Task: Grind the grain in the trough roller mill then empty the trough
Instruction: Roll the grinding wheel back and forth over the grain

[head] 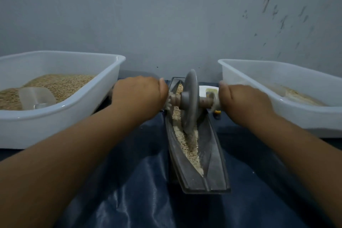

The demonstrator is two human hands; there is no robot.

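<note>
Both arms reach straight forward from the near edge, forearms converging on the mill. The left hand (137, 91) is curled knuckles-up round the left end of the axle (174, 99), thumb pointing inward toward the wheel; the right hand (242, 98) grips the right end the same way. Between them the grey roller wheel (190, 101) stands upright in the dark trough (212, 155), which runs away from the viewer along the middle of the blue cloth (144, 181). Grain (188, 144) — partly crushed — lies along the trough's groove on the near side of the wheel, with more beyond it. At the left edge sits a white tub (61, 114) of whole grain with a clear scoop (36, 97) in it; at the right edge a second white tub (303, 114) holds a paler, shallower heap.
</note>
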